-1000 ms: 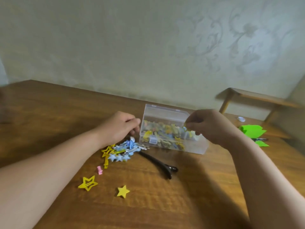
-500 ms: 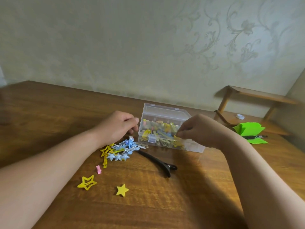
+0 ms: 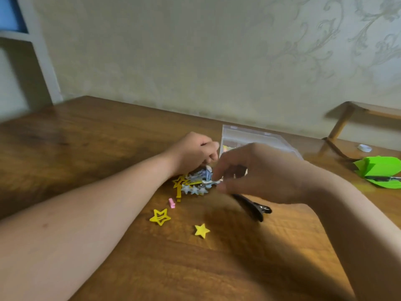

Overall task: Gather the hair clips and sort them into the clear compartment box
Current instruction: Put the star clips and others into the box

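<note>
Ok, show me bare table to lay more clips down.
The wooden table is bare left of the left hand and nearer you than the solid yellow star clip. Crowded between the mixed clip pile and clear plastic compartment box.

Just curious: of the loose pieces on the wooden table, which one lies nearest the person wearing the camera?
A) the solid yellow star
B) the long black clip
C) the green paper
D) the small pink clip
A: the solid yellow star lies lowest in the head view, nearer than the small pink clip, the long black clip and the green paper at far right.
</note>
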The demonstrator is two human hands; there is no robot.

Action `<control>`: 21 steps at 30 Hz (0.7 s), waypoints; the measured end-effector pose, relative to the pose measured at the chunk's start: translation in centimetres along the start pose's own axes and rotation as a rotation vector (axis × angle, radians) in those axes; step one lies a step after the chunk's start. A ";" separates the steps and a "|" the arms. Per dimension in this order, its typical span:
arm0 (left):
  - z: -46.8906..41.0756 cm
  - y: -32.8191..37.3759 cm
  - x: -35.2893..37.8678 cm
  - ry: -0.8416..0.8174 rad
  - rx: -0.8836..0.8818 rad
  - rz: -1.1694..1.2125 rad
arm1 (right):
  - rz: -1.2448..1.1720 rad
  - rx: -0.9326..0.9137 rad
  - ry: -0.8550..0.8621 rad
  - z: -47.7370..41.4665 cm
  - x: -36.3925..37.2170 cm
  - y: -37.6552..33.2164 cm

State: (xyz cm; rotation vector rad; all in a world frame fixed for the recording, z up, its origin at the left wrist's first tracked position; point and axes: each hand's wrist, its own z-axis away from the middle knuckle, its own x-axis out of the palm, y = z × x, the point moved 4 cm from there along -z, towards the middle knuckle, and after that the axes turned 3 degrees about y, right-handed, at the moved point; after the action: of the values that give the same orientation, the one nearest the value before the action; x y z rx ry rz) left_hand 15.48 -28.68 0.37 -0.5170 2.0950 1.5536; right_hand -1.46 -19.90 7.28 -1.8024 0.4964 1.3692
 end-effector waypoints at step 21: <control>-0.6 -0.9 0.3 0.022 -0.024 0.051 | -0.150 -0.109 -0.184 -0.3 2.6 -1.7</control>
State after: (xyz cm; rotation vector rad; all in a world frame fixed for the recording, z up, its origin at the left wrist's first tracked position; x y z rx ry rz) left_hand 15.62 -29.50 -0.35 -0.4951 2.1240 1.6103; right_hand 0.82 -18.65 5.49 -1.7402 0.1886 1.4635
